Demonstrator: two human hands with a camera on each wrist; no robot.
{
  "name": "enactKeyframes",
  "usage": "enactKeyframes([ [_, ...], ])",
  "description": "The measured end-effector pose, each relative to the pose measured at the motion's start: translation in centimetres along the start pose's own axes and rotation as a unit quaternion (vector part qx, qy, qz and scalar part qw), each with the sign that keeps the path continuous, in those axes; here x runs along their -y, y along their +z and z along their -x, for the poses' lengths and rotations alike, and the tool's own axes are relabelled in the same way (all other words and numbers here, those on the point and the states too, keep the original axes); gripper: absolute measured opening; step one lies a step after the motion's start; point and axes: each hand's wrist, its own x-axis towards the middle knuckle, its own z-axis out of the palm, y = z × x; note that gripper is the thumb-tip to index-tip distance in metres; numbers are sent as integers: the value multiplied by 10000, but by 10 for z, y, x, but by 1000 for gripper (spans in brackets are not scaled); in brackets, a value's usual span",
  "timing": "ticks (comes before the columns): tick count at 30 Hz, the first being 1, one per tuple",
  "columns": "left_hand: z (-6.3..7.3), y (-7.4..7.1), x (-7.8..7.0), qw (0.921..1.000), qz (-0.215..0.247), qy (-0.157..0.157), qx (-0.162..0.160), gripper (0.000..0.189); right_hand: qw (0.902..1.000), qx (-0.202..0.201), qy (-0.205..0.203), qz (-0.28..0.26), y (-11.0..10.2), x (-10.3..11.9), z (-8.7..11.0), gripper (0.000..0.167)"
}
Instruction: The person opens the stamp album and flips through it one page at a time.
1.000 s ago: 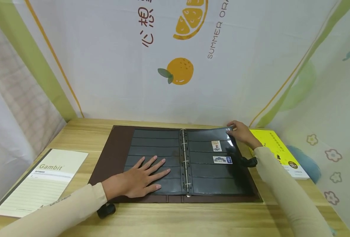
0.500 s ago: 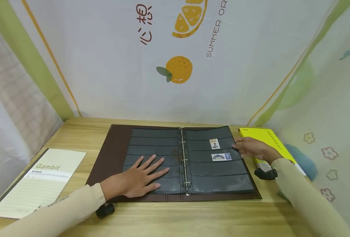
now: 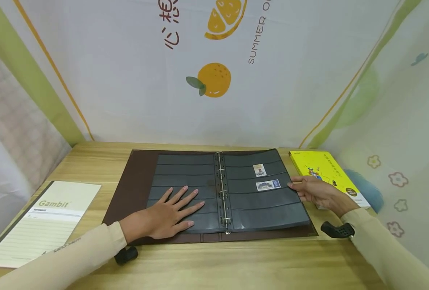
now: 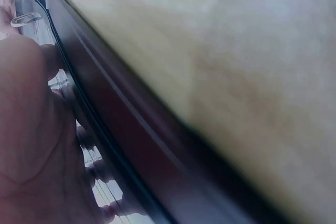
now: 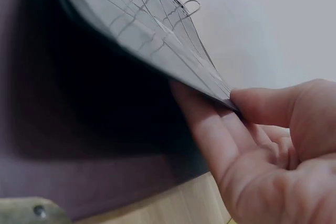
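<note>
An open brown stamp album [image 3: 121,189] with a ring spine [image 3: 222,189] lies on the table, black pocket pages on both sides. Two stamps sit in the right page [image 3: 265,209]: a small upright one [image 3: 259,170] and a wider blue-and-white one [image 3: 268,185]. My left hand [image 3: 165,217] rests flat on the left page [image 3: 185,171], fingers spread. At the right page's outer edge, my right hand [image 3: 319,193] pinches it between thumb and fingers; in the right wrist view this hand [image 5: 262,145] holds the page edge [image 5: 157,72] raised off the cover.
A yellow book [image 3: 323,169] lies right of the album, beside my right hand. To the left is a Gambit notepad [image 3: 47,217], partly under my left sleeve. A printed cloth [image 3: 145,100] hangs behind the wooden table [image 3: 207,266].
My right hand has moved from the page's top corner down its outer edge, now pinching it near the middle. The left hand keeps its place on the left page. The view has shifted slightly.
</note>
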Motion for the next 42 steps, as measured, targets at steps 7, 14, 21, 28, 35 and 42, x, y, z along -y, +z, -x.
enactKeyframes([
  [7, -2, 5, 4, 10000, 25, -11, -56, 62, 9995, -156, -120, 247, 6, 0, 3, 78],
  [14, 0, 1, 2, 10000, 37, -2, -20, 61, 9897, -623, -419, 1217, 17, 0, 4, 71],
  [21, 2, -2, -2, 9999, -90, -54, -9, 60, 9685, -964, -594, 2216, 30, 4, 5, 68],
  [28, 1, 0, -1, 9999, -140, -50, -55, 60, 8949, -1690, -1133, 3972, 43, 6, 4, 60],
  [35, 1, -2, -2, 9999, -122, -44, -19, 60, 8286, -2201, -1599, 4892, 54, 0, 2, 53],
  [42, 2, -2, -2, 10000, -70, 20, -58, 60, 8134, -2450, -1704, 4993, 60, -1, 3, 51],
])
